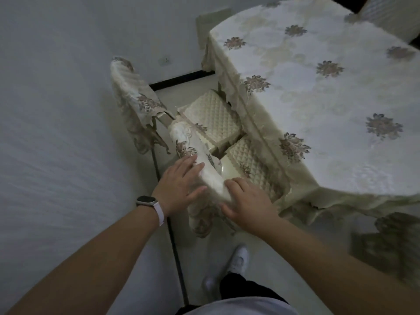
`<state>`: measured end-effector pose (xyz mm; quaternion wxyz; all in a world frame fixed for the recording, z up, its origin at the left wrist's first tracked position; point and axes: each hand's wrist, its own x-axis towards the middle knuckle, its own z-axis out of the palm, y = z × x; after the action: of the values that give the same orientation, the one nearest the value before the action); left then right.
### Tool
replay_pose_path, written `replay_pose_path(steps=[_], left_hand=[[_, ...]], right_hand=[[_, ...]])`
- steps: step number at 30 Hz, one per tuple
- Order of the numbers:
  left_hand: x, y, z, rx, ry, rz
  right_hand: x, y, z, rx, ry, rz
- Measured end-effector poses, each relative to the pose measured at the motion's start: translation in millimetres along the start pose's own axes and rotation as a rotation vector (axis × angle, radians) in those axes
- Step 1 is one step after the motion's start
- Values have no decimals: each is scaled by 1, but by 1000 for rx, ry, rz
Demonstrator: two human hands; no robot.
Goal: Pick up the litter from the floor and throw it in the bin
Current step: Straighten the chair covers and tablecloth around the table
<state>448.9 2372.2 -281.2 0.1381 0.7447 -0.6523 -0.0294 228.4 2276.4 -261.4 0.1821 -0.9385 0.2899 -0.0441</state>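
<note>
Searching for litter: none shows on the visible floor (156, 264) — if there is any, it is hidden under the chairs or the hanging cloth; the bin is not in view either.
Stage: judged as clearing access; nothing has been picked up yet.
Risk, cover: the lace cover on the near chair back (193, 142) looks loose, so a pull on the chair may slide the cloth off rather than shift the frame.
Risk, cloth: the tablecloth (318, 92) hangs just beside the quilted seat (250, 162); a dragged chair could snag its fringe.
Risk, feet: the white shoe (238, 260) stands near the dark chair leg (175, 253) — a backward pull could strike it.
Left hand (179, 180): palm down on the chair back's top, fingers straight and spread, thumb on the near face; it grips nothing. A watch (147, 201) sits on its wrist.
Right hand (247, 201): laid flat over the same top edge, fingers only lightly bent, thumb pointing left; it holds nothing.
Arms: both reach forward and down, converging on the chair.
</note>
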Motion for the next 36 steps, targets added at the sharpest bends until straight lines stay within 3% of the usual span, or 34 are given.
replay_pose_path(steps=[6,16,25,36], left_hand=[[26,-32,-4,48,37,160],[51,-54,14,-97,102,301],[122,-42,22,-174,336,340],[210,-23,5,-281,352,409]], right_hand=[[24,4,15,64,-31,43],[36,0,-3,134,-78,77],[49,22,-25,47,118,206],[77,38,-50,-126,446,433]])
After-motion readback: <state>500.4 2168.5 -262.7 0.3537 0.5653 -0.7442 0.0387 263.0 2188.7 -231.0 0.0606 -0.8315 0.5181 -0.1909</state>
